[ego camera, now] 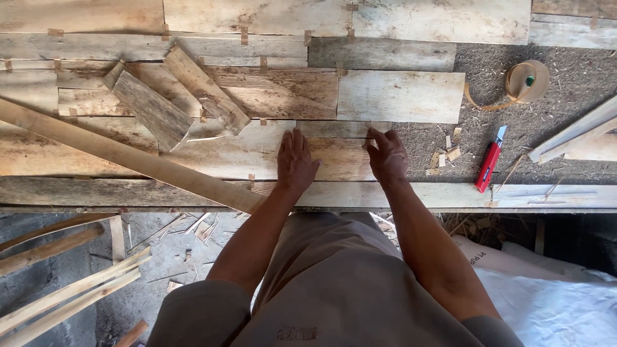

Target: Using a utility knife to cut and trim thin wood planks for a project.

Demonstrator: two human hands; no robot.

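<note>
My left hand lies flat, fingers apart, on a thin wood veneer sheet on the work surface. My right hand rests on the right end of the same sheet, fingertips curled at its upper right corner. Neither hand holds anything. More weathered veneer sheets lie joined edge to edge above, with small tape strips across the seams.
A long slat lies diagonally at left, and two loose boards rest above it. A brown tape roll and a red utility knife lie to the right. Wooden strips and a white sack sit on the floor.
</note>
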